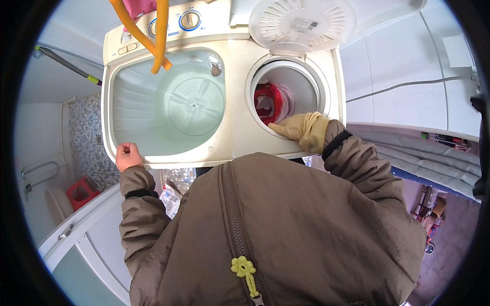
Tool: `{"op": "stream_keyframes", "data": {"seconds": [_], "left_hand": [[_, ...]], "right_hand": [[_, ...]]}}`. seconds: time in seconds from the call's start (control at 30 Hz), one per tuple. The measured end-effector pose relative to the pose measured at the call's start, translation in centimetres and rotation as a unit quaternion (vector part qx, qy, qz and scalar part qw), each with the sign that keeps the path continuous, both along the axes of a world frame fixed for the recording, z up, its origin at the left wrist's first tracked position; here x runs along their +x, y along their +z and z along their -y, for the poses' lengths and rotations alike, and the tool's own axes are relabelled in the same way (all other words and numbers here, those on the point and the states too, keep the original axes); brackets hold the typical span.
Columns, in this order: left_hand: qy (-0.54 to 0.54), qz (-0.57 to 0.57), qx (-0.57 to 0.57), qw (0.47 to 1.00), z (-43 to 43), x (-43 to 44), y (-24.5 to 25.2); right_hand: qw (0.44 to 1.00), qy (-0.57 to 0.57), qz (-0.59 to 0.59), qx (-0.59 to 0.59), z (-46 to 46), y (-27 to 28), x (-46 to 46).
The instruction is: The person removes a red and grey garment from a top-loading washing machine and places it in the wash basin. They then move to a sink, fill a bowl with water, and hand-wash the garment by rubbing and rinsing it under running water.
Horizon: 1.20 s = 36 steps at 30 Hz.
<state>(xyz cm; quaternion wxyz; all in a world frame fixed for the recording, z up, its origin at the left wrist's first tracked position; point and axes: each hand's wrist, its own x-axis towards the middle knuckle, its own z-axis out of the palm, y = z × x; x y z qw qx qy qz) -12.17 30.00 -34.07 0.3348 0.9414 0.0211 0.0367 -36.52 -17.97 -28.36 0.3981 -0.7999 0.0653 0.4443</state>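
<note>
A cream twin-tub washing machine [238,114] stands before me. My left hand [129,156] is bare and curled into a loose fist against the front left corner of its rim. In the left wash tub [134,111] there is pale greenish water above a round pulsator [196,106]. My right hand [300,128] wears a yellow rubber glove and reaches over the front rim of the spin tub [306,86]. Red and pink cloth [272,103] lies inside that tub, just beyond the gloved fingertips. Whether the glove touches the cloth is hidden.
A translucent spin-tub lid [302,25] stands raised at the back. An orange hose [162,34] hangs over the wash tub near the control dials [189,20]. A grey cable [405,85] runs along the right wall. A red plastic stool [82,193] and white door [103,244] are at left.
</note>
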Motion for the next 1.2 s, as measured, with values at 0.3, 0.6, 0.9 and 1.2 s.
{"op": "stream_keyframes", "data": {"seconds": [0.3, 0.6, 0.9, 1.2], "left_hand": [[0.006, 0.007, 0.010, 1.000, -0.1, -0.2, 0.0], [-0.004, 0.010, -0.025, 1.000, -0.5, -0.2, -0.7], [-0.018, 0.072, 0.010, 0.997, 0.1, -1.0, 0.3], [-0.032, 0.124, 0.102, 0.987, 1.5, -1.1, 2.8]], "right_hand": [[0.984, 0.136, 0.119, 0.009, 0.1, 2.5, 0.5], [0.955, 0.259, 0.146, -0.014, 1.2, 2.6, 1.6], [0.894, 0.427, 0.133, 0.016, 4.7, 1.8, 7.1], [0.861, 0.475, 0.091, -0.155, -0.2, -10.5, 23.9]]}}
